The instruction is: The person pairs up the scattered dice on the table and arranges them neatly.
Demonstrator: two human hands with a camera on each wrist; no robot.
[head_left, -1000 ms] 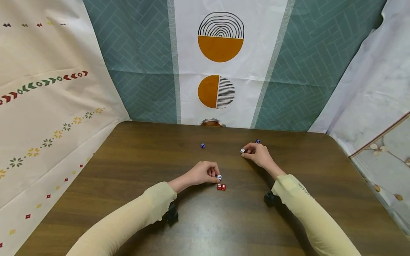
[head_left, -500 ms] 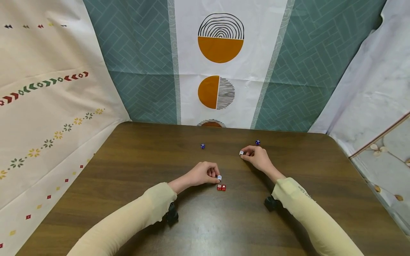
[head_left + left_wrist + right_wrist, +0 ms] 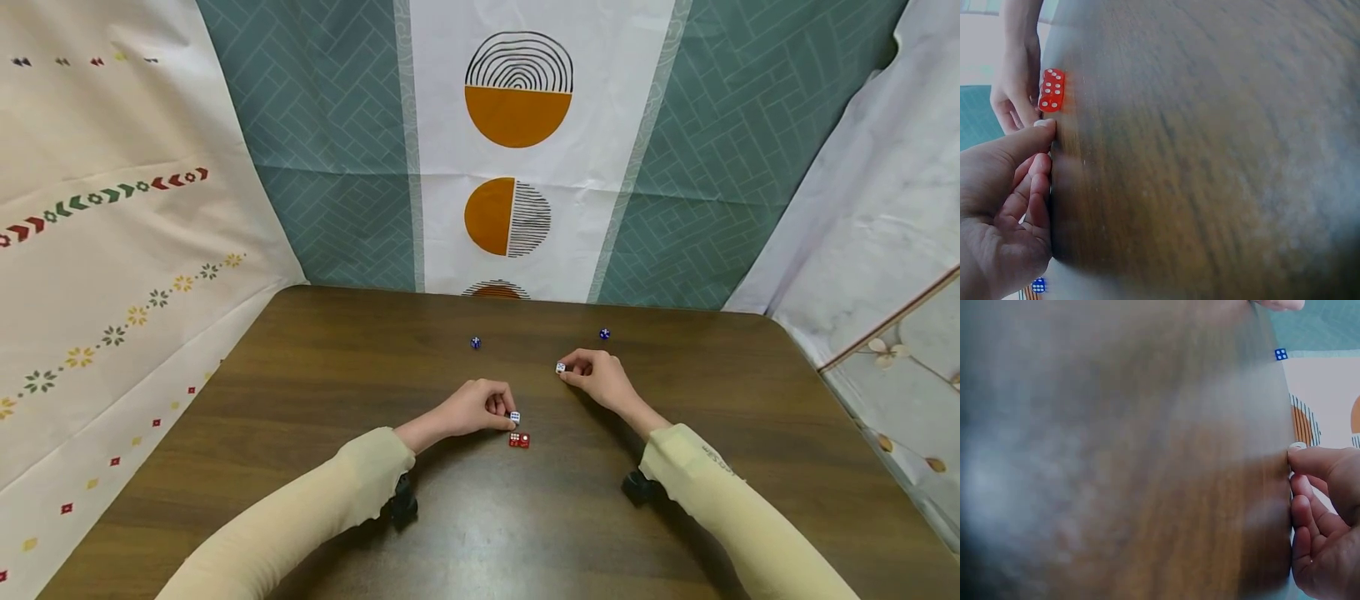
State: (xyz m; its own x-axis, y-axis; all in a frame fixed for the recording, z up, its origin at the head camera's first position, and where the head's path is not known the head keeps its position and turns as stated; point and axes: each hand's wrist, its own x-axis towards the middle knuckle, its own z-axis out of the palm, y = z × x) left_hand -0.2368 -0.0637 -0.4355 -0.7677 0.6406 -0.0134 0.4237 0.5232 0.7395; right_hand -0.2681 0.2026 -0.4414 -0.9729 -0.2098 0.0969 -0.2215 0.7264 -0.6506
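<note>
Thumb and index finger of my left hand (image 3: 476, 407) pinch a white die (image 3: 514, 417) low over the table, just behind two red dice (image 3: 519, 440) that sit side by side. Farther back and to the right, my right hand (image 3: 600, 379) holds another white die (image 3: 560, 367) at its fingertips. In the left wrist view the red dice (image 3: 1052, 90) show close beyond the left thumb tip, while the die in that hand is hidden. The right wrist view shows the right thumb (image 3: 1316, 461) over a sliver of its white die.
One blue die (image 3: 476, 342) lies at the back middle of the brown wooden table (image 3: 337, 358). A second blue die (image 3: 604, 333) lies behind the right hand. Patterned cloths (image 3: 510, 167) hang at the table's back and sides.
My right hand has come nearer and slightly left with its white die, away from the blue die behind it. The left hand stays in place beside the red dice.
</note>
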